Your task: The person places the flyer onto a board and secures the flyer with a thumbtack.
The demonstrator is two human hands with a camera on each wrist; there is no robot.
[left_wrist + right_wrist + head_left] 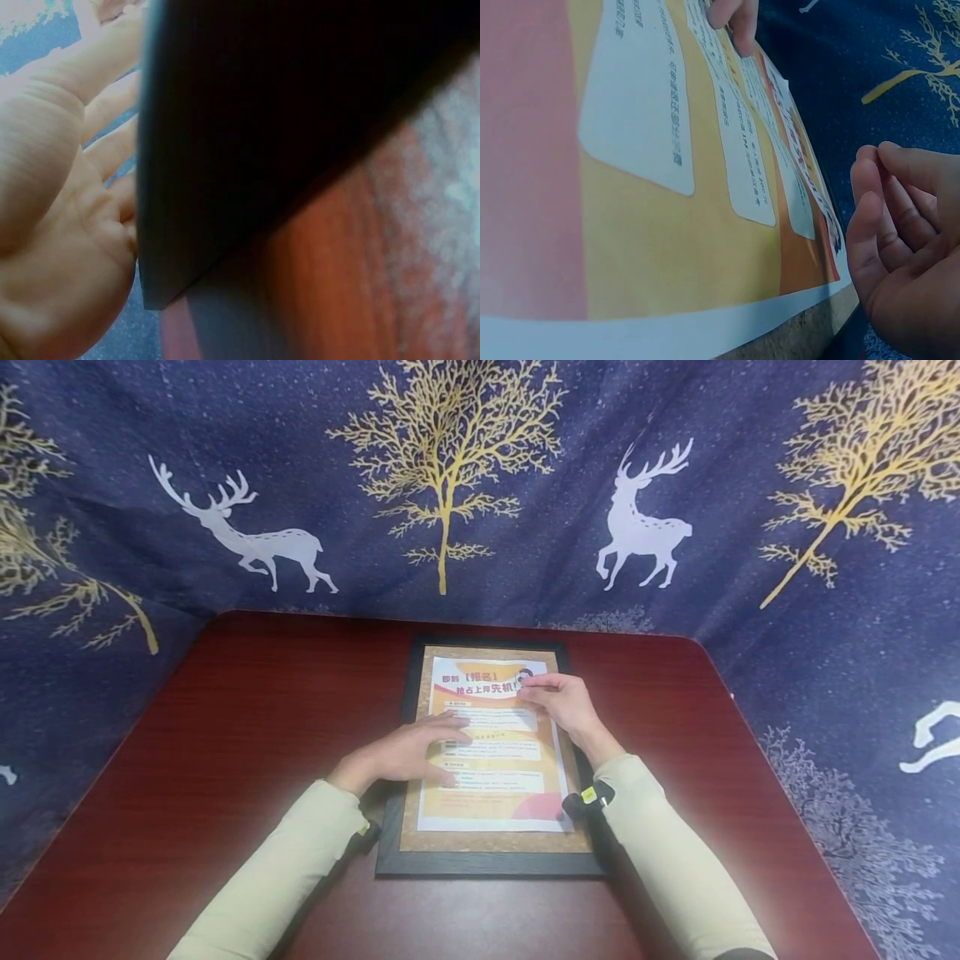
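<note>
A printed poster point(480, 806) in yellow, orange and pink lies on a cork board point(495, 841) with a black frame point(487, 864). My left hand point(405, 752) rests over the poster's left side, fingers spread across the text. In the left wrist view its palm point(67, 247) shows beside the dark frame edge point(150, 225), which hides the fingertips. At the poster's upper right, by the small cartoon figure, is my right hand point(566, 703). Its thumb and index fingertips point(885, 148) meet in a pinch; no object shows between them.
The board lies on a dark red wooden table point(247, 718) toward its far edge. Behind and beside the table hangs a blue cloth point(510, 568) with white deer and gold trees. Small dark wrist devices point(588, 797) are strapped over the pale sleeves point(667, 835).
</note>
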